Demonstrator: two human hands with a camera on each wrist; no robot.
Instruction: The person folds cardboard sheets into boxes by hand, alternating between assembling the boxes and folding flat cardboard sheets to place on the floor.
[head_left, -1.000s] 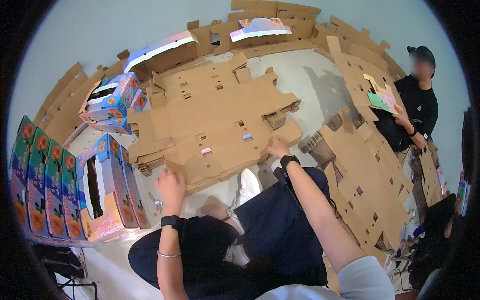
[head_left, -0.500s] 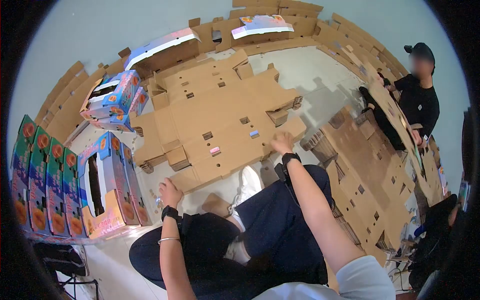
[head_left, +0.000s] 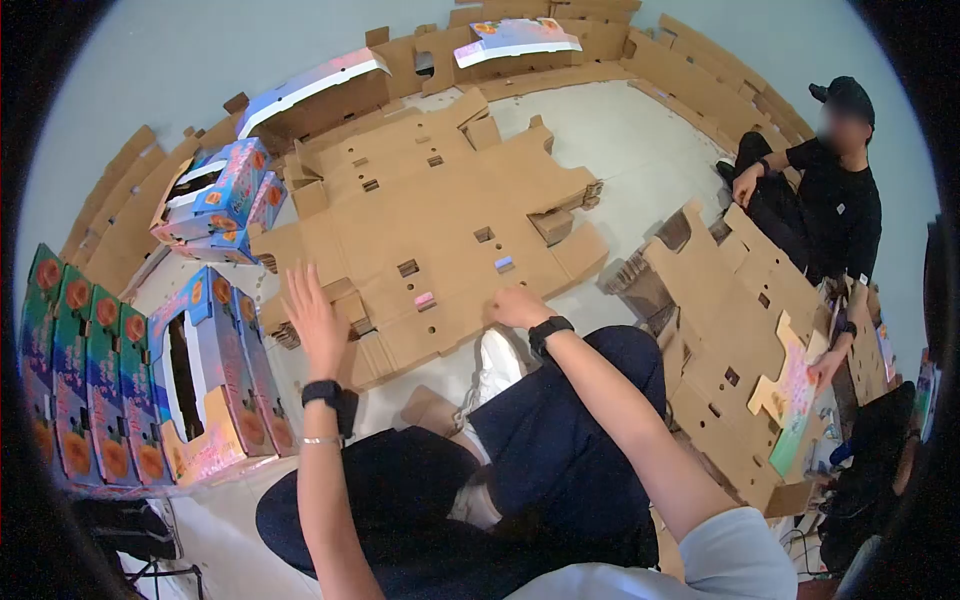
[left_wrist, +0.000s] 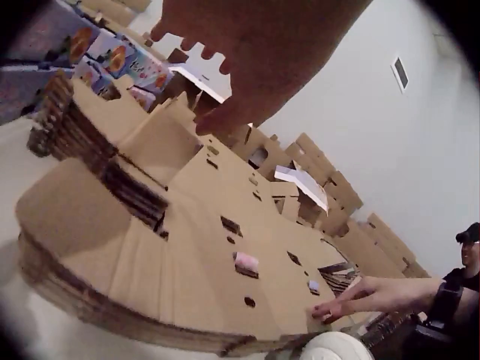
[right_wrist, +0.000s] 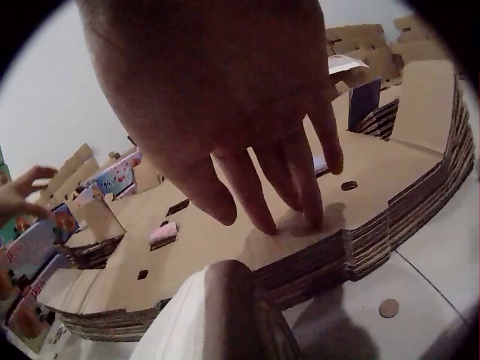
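A thick stack of flat die-cut cardboard blanks (head_left: 440, 240) lies on the floor in front of me. My right hand (head_left: 518, 306) rests with straight fingertips (right_wrist: 311, 217) on the top sheet near the stack's near edge (right_wrist: 375, 232). My left hand (head_left: 312, 312) is raised above the stack's near left corner, fingers spread and holding nothing. In the left wrist view the stack (left_wrist: 172, 262) shows its layered edge, with the right hand (left_wrist: 367, 298) touching the far side. My white shoe (head_left: 497, 366) sits just below the stack.
Folded printed fruit boxes (head_left: 205, 370) stand in a row at my left, more (head_left: 225, 200) behind them. Another cardboard stack (head_left: 740, 330) lies to the right, where a seated person in black (head_left: 835, 200) handles a printed sheet (head_left: 795, 400). Cardboard sheets line the wall (head_left: 560, 40).
My left hand has lifted from the floor beside the stack and opened above its corner. My right hand slid left along the top sheet. The person at right laid their sheet down.
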